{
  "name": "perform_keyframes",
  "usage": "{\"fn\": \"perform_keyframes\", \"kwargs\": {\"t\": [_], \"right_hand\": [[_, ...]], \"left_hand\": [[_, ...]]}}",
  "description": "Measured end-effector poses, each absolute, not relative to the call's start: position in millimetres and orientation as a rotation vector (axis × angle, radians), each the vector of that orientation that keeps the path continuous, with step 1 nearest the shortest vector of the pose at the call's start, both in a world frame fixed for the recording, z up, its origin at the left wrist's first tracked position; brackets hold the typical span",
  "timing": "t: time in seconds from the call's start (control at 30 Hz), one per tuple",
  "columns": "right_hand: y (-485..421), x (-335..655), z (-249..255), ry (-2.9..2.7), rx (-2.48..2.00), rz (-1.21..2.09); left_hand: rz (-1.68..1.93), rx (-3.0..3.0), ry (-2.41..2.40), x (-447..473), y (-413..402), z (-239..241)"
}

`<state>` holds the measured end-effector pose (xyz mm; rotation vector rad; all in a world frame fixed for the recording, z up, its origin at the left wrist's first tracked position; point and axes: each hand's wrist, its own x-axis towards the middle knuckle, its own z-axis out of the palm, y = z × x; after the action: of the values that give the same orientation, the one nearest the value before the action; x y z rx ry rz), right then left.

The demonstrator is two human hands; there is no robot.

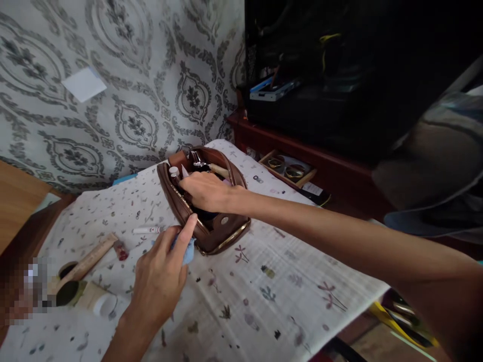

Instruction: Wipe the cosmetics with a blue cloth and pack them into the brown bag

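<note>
A brown leather bag [226,241] with gold zips lies unzipped on the patterned cloth. My right hand [207,192] reaches down into it, its fingertips hidden among the contents. Around that hand in the bag are a silver-capped item [196,160], a beige stick-like item [219,171] and a small bottle with a pale cap [174,172]. My left hand [162,271] is closed on a crumpled light blue cloth [188,251], its index finger extended to the bag's near zip edge. A slim white tube [147,230] lies just beyond the left hand.
At left on the white printed tablecloth [211,322] are a beige tube [88,259], a small red item [121,250] and a white-capped tube [103,304]. A dark television [339,100] stands behind. A wooden tray [289,168] of round gold-rimmed items sits below it.
</note>
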<state>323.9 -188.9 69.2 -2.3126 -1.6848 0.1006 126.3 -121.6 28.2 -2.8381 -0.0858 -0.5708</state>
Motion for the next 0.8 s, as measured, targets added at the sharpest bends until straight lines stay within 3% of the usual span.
{"fn": "perform_keyframes", "kwargs": {"t": [0.8], "right_hand": [[-194,327,73,-1.554,-2.296,0.050]], "left_hand": [[-0.538,-2.876,-0.090,125,-121,25]]}}
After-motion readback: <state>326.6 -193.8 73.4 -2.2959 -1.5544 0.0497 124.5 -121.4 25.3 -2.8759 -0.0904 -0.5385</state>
